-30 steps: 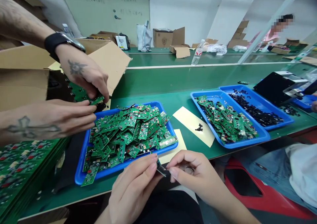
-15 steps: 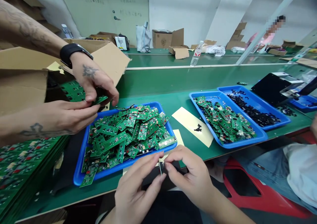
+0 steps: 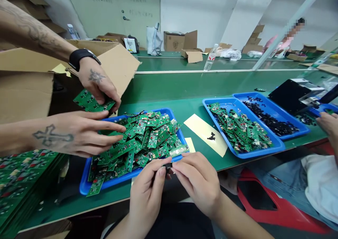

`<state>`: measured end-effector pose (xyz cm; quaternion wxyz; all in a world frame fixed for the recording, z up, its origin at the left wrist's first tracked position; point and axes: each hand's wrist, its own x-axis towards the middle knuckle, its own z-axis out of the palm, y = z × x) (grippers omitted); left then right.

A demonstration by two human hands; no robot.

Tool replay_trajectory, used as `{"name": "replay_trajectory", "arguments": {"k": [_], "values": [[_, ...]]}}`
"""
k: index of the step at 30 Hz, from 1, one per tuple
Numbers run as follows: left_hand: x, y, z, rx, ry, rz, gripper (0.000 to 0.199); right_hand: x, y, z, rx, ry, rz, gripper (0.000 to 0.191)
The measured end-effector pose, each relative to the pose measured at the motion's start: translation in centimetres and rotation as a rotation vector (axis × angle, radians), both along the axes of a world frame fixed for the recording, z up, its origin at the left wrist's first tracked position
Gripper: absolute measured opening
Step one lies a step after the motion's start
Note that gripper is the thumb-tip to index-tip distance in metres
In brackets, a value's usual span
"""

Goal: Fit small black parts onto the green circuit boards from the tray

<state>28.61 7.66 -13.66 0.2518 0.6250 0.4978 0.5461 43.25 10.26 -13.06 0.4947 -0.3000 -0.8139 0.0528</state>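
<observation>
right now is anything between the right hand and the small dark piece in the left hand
Nothing visible: the right hand is close beside the small dark piece in the left hand; contact is unclear.

Head-worn view, close above green bench (image 3: 188, 106), facing forward, down.

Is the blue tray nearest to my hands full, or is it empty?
The blue tray is full: green circuit boards are heaped across it, one jutting over its near edge.

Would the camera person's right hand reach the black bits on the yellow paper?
Probably yes: nothing stands between the right hand and the black bits, though it is busy at a small dark part.
</observation>
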Motion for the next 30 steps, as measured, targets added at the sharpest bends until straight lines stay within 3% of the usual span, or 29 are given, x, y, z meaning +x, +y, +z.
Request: {"name": "replay_trajectory", "arguments": {"k": [4, 9, 12, 16, 18, 20, 22, 25, 28, 30], "values": [[-0.7, 0.3, 0.4, -0.212, -0.147, -0.142, 0.017, 0.9, 0.4, 0.3, -0.043, -0.041, 0.128, 0.017], [-1.4, 0.8, 1.5, -0.467, -0.248, -0.322, 0.024, 1.7, 0.5, 1.2, -0.110, -0.081, 0.157, 0.017], [-1.7, 1.1, 1.9, -0.611, -0.233, -0.456, 0.025, 1.8, 0.5, 1.6, -0.049, -0.180, 0.167, 0.016], [-2.0, 1.6, 2.1, -0.706, -0.191, -0.540, 0.024, 1.9, 0.6, 1.8, 0.051, -0.321, 0.108, 0.033], [-1.9, 1.8, 2.1, -0.682, -0.129, -0.531, 0.024, 1.8, 0.7, 1.6, 0.071, -0.346, 0.090, 0.036], [-1.8, 1.9, 2.0, -0.625, -0.052, -0.504, 0.021, 1.8, 0.7, 1.2, 0.063, -0.315, 0.099, 0.026], [-1.6, 1.9, 1.6, -0.540, 0.008, -0.468, 0.016, 1.9, 0.6, 1.0, 0.032, -0.265, 0.133, 0.019], [-1.6, 1.9, 0.5, -0.369, 0.126, -0.384, 0.013, 2.1, -0.1, 1.1, 0.023, -0.234, 0.157, 0.023], [-1.9, 1.8, -0.6, -0.191, 0.325, -0.269, 0.027, 2.9, -1.1, 1.5, 0.055, -0.163, 0.178, 0.022], [-2.2, 1.7, -0.9, -0.053, 0.416, -0.234, 0.035, 3.6, -1.3, 1.7, -0.023, 0.004, 0.270, 0.021]]}}
